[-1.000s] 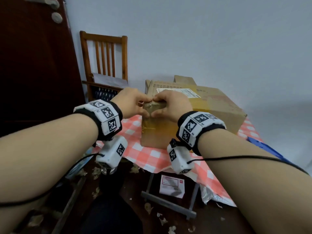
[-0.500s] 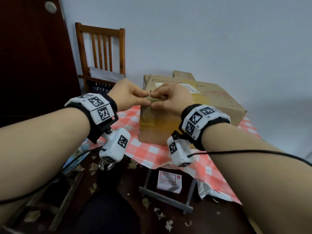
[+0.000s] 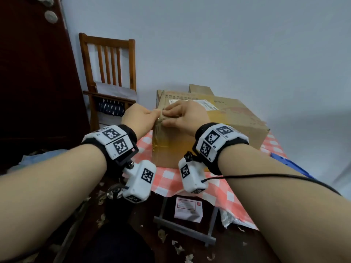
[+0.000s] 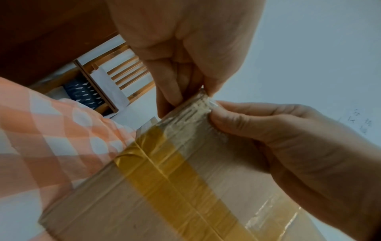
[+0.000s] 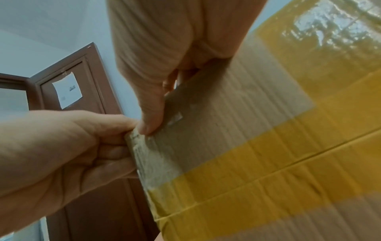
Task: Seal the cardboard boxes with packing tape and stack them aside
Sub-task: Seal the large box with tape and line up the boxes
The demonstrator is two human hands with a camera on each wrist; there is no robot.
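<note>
Both hands pinch the near top corner of the cardboard box (image 3: pixel 224 118): head view shows the left hand (image 3: pixel 139 118) at 9 o'clock of that corner, the right hand (image 3: pixel 185 115) at 3 o'clock, the box resting on a checked tablecloth (image 3: pixel 171 175), a wooden chair (image 3: pixel 108 73) at 10 o'clock. Left wrist view: fingertips (image 4: pixel 214 115) nip crinkled clear tape (image 4: pixel 193 107) above a yellow tape band (image 4: pixel 169 171). Right wrist view: the thumb (image 5: pixel 149 117) presses the edge, apparently on tape.

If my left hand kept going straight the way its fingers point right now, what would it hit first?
Probably the right hand. The left hand points across the cardboard box corner, where both pinch the clear tape, fingertips nearly touching. Depth is unclear.
</note>
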